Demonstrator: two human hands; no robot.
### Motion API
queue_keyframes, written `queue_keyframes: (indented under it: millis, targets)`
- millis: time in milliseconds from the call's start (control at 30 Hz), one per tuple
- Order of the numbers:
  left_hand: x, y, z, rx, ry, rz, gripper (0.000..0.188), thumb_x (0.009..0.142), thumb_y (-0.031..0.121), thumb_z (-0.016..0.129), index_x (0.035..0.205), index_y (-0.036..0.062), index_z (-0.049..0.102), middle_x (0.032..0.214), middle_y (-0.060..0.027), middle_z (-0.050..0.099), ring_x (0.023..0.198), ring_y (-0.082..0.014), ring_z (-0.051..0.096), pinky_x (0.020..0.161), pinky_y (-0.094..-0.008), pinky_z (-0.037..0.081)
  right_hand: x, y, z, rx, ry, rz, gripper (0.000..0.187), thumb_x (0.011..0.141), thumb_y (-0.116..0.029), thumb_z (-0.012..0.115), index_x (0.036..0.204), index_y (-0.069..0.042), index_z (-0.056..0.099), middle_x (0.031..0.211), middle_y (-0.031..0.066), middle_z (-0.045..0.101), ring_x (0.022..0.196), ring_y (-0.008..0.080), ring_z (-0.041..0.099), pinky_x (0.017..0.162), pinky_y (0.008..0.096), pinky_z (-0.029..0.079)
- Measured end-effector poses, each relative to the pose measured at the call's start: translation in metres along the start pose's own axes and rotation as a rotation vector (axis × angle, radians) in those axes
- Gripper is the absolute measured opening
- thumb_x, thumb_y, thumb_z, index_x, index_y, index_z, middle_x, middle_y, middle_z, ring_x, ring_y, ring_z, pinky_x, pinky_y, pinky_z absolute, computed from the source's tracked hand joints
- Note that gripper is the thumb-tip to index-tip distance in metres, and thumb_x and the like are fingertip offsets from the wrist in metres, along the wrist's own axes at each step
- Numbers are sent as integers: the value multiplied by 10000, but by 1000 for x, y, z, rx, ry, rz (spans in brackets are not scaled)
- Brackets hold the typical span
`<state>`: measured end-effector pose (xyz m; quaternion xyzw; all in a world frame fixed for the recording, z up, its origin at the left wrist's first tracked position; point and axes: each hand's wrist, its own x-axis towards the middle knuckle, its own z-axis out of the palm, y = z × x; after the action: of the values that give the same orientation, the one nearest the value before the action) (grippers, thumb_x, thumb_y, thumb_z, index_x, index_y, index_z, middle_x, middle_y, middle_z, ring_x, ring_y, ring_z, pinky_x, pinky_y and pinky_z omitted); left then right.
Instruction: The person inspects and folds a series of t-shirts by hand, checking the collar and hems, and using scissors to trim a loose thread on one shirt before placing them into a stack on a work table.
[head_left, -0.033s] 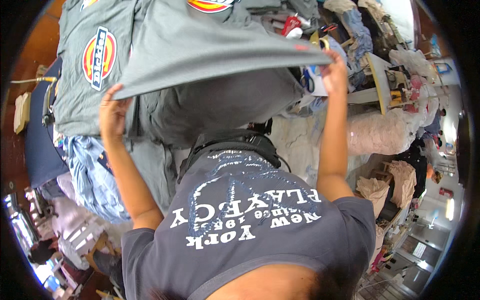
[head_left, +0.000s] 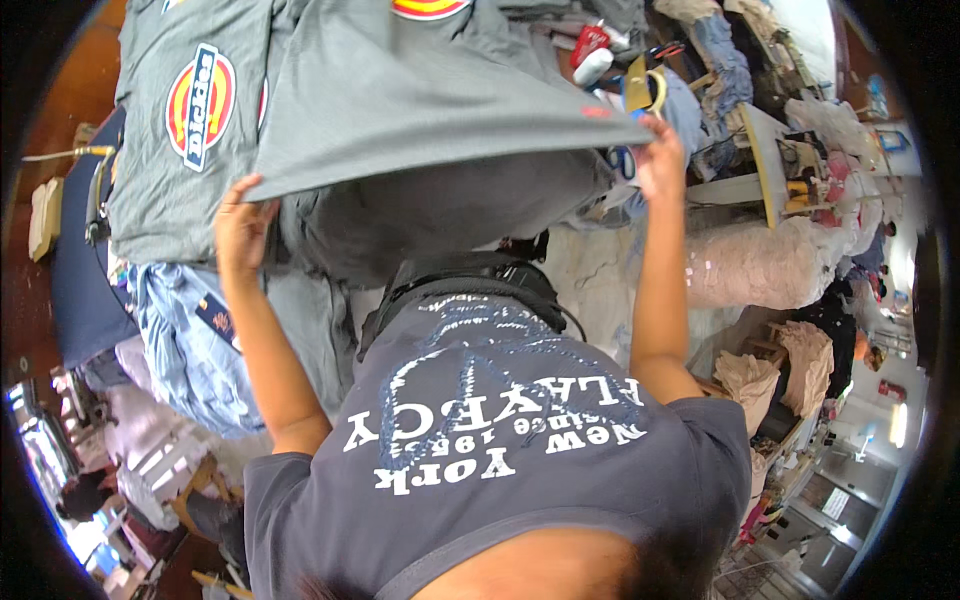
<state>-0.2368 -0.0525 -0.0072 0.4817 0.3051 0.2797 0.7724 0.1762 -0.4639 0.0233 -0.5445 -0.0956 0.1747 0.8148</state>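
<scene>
A grey T-shirt (head_left: 430, 110) with a small red mark near its right corner is stretched between my two hands, its near edge raised off the work surface. My left hand (head_left: 243, 225) pinches the left corner of that edge, fingers closed on it. At the right corner my right hand (head_left: 660, 168) grips the same edge between thumb and fingers. Under the lifted edge lies darker, shaded grey fabric (head_left: 420, 210). To the left another grey T-shirt (head_left: 150, 130) lies spread, bearing a large red, yellow and blue oval print (head_left: 200, 107).
Beyond my right hand are a tape roll (head_left: 656, 92), blue-handled scissors (head_left: 622, 162), a white bottle (head_left: 593, 67) and a red packet (head_left: 590, 42). Light blue garments (head_left: 185, 350) hang at the near left. A plastic-wrapped pink bundle (head_left: 755, 265) lies to the right.
The raised edge of the T-shirt has come slightly nearer to me. My left hand has shifted a little right and my right hand a little left and nearer; both keep their hold.
</scene>
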Motion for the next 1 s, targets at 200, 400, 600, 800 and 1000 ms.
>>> queue_keyframes:
  millis: [200,400,600,800,1000]
  targets:
    - [-35,-51,31,-113,93,-144,416,721,-78,402,1122,28,437,969,-63,541,870,-173,550,824,-378,449,-87,81,-28,66,122,202,466,651,156,388,1075,-28,453,1076,125,461,983,208,477,820,356,423]
    - [-39,-44,39,-226,86,-123,352,806,60,516,1142,59,412,989,-47,546,874,-155,545,808,-373,450,-100,78,-53,356,88,364,387,771,-22,526,1141,-50,413,1098,118,471,976,222,470,865,363,400]
    - [-36,-66,32,-77,238,-28,376,788,-35,529,1133,71,424,864,-6,534,795,-94,519,739,-289,460,-88,92,-45,4,172,301,384,757,-52,618,1090,-55,427,955,60,538,847,173,520,748,332,426]
    - [-36,-63,34,-86,223,-48,422,790,-73,485,1169,90,399,924,-22,507,802,-102,516,759,-282,466,-84,100,-53,98,197,308,395,735,-8,631,1071,-59,428,935,62,542,832,172,529,730,329,427]
    - [-36,-69,26,-107,178,-37,464,780,-77,492,1195,98,378,954,-24,519,814,-102,526,769,-281,466,-87,103,-59,161,176,309,359,741,-12,622,1047,-63,442,903,64,555,806,181,542,722,330,437]
